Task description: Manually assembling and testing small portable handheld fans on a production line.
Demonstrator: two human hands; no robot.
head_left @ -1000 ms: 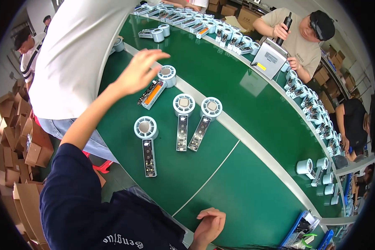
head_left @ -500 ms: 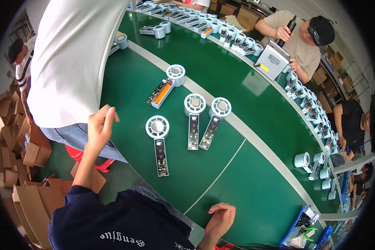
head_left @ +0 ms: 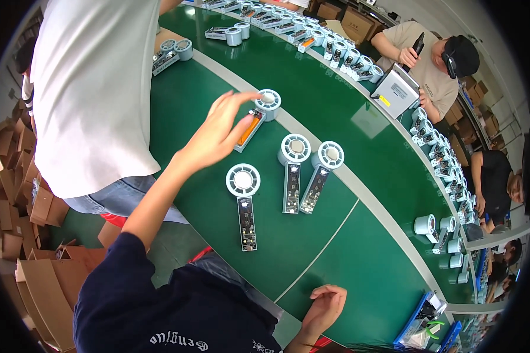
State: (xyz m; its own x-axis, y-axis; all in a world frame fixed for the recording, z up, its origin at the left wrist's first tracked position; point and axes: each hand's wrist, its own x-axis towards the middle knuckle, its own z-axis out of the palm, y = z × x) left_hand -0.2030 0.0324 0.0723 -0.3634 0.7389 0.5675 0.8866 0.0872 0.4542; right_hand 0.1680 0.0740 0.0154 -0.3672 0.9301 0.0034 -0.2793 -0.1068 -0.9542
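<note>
My left hand [head_left: 218, 132] reaches over a handheld fan unit [head_left: 269, 105] with a round pale-blue head and an orange battery in its uncovered handle. Its fingers are stretched out, the forefinger at the fan head and the thumb over the handle; whether they touch cannot be made out. My right hand [head_left: 325, 309] rests by the near table edge, loosely curled, with nothing seen in it. Closer to me lies another fan unit [head_left: 242, 180], a circuit board showing in its handle. Two more, a fan unit [head_left: 295, 148] and its neighbour [head_left: 329, 155], lie to the right.
Beyond a pale rail [head_left: 359, 182], many fan units line the far side of the green table [head_left: 265, 276]. A person in white [head_left: 94, 94] stands close at my left. Across, a person holds a black tool by a white box [head_left: 396, 91]. A blue tray [head_left: 415, 320] lies lower right.
My left hand has moved right and forward, from beside the person in white to over the fan unit with the orange battery. My right hand stays curled near the edge. The view has shifted slightly.
</note>
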